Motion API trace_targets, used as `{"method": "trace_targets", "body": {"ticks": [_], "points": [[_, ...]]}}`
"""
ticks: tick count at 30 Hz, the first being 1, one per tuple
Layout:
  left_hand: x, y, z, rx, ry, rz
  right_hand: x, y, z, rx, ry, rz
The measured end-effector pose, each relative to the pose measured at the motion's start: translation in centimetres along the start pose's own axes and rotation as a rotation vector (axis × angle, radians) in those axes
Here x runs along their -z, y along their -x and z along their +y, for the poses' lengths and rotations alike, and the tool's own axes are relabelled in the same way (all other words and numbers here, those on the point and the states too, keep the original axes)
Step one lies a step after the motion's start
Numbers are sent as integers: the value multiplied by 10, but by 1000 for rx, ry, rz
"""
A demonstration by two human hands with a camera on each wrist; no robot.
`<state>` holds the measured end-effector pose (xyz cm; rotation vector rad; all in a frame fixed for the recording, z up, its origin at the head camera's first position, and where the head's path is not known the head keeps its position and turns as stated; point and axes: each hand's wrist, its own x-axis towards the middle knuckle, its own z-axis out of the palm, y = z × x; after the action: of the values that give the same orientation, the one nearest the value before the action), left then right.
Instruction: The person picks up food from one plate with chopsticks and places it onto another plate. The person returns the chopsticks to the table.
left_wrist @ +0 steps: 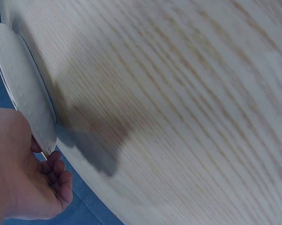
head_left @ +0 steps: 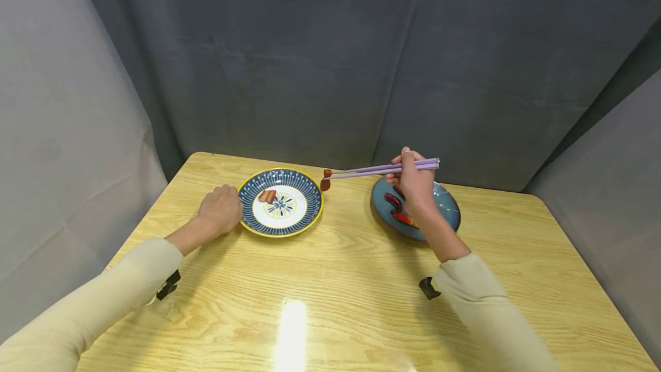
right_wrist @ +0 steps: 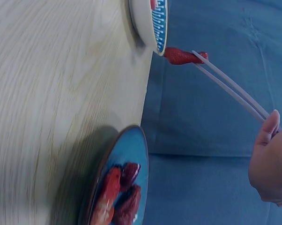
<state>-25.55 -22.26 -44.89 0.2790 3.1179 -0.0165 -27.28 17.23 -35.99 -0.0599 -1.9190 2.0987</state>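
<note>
My left hand (head_left: 221, 209) pinches the left rim of a blue-and-white patterned plate (head_left: 307, 191) with a yellow edge. In the left wrist view, its fingers (left_wrist: 61, 180) curl at the rim. A brown-and-cream striped piece of meat (head_left: 267, 196) lies on this plate. My right hand (head_left: 416, 182) holds a pair of light purple chopsticks (head_left: 426, 166) above the table. Their tips grip a reddish-brown, drumstick-shaped piece of food (right_wrist: 181, 56), held just beside the patterned plate's right rim. Below the right hand sits a blue plate (head_left: 381, 191), partly covered by the hand.
On the blue plate lie dark red pieces (right_wrist: 129, 176) and an orange-red piece (right_wrist: 107, 190). Both plates stand towards the back of the wooden table (head_left: 341, 291). A dark grey curtain (head_left: 289, 62) hangs behind, with pale cloth (head_left: 57, 102) at the sides.
</note>
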Motion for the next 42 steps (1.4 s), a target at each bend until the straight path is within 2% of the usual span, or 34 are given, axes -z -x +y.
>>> {"method": "trace_targets", "body": {"ticks": [3,11,17,31,42], "points": [[0,0,-1,-5,-9,-4,7,0,-5,-21,0,10],[4,3,-1,1,-11,-8,25,-2,-8,77,-16,34],[4,3,-1,5,-9,4,38,-4,-11,89,-34,70],[1,1,-4,-4,-4,14,72,-16,-12,41,-99,150],[1,1,-4,8,-1,12,92,-22,-14,-39,-106,203]]}}
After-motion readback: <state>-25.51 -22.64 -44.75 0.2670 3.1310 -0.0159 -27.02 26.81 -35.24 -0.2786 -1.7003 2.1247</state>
